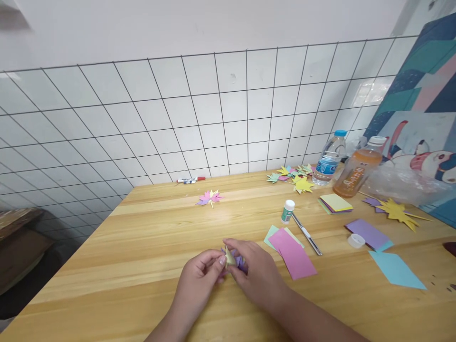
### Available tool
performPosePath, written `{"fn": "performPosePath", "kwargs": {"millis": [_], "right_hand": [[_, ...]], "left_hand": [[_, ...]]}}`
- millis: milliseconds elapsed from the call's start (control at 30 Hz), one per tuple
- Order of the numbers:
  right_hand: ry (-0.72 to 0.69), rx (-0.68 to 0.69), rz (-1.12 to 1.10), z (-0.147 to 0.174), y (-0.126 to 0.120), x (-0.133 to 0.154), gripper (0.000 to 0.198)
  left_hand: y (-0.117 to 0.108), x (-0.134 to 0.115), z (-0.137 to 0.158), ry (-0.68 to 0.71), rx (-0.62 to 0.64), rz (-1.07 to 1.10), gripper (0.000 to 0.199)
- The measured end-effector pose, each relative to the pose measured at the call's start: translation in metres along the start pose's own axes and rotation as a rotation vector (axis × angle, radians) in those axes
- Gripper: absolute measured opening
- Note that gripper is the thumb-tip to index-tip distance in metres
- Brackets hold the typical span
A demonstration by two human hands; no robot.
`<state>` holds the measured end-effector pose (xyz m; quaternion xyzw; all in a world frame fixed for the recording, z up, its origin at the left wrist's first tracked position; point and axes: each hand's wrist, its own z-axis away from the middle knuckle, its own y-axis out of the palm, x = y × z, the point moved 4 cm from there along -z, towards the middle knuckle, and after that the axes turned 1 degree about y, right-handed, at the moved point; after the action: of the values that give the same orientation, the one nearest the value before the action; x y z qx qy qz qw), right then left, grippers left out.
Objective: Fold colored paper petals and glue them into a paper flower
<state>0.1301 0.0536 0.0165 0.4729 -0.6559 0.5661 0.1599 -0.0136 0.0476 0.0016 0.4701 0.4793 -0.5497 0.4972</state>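
Near the table's front, both my hands meet around a small folded paper piece (231, 259), yellowish with purple parts. My left hand (201, 273) pinches its left side between thumb and fingers. From the right, my right hand (254, 268) closes on the same piece, its fingers curled over the purple part. Much of the paper is hidden by the fingers. Just right of my right hand lie pink paper sheets (294, 254), with a pale green sheet (271, 232) partly under them.
A glue bottle (287, 213) and a utility knife (307, 234) are beyond the sheets. A pink-purple paper leaf (209, 197) and markers (190, 180) lie further back. Water bottle (327, 159), orange drink bottle (358, 168), square paper stack (337, 203) and yellow leaf (397, 211) stand or lie right.
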Motion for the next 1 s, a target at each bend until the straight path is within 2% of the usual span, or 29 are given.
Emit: {"fn": "performPosePath", "kwargs": {"millis": [200, 533, 767, 900, 1000], "right_hand": [[-0.014, -0.018, -0.012, 0.002, 0.0, -0.001, 0.049], [0.166, -0.024, -0.152, 0.001, -0.001, -0.01, 0.054], [0.269, -0.108, -0.424, -0.003, -0.002, -0.012, 0.046], [0.302, -0.148, -0.457, -0.004, -0.001, -0.013, 0.039], [0.322, -0.087, -0.511, -0.004, 0.002, -0.011, 0.041]], "left_hand": [[0.002, 0.002, 0.001, -0.018, -0.001, 0.036, 0.029], [0.003, -0.002, 0.003, 0.008, 0.033, -0.016, 0.025], [0.002, -0.008, 0.002, 0.001, 0.025, 0.006, 0.026], [0.001, -0.011, 0.002, 0.017, -0.001, -0.058, 0.027], [0.001, -0.011, 0.003, 0.067, 0.012, -0.168, 0.024]]}}
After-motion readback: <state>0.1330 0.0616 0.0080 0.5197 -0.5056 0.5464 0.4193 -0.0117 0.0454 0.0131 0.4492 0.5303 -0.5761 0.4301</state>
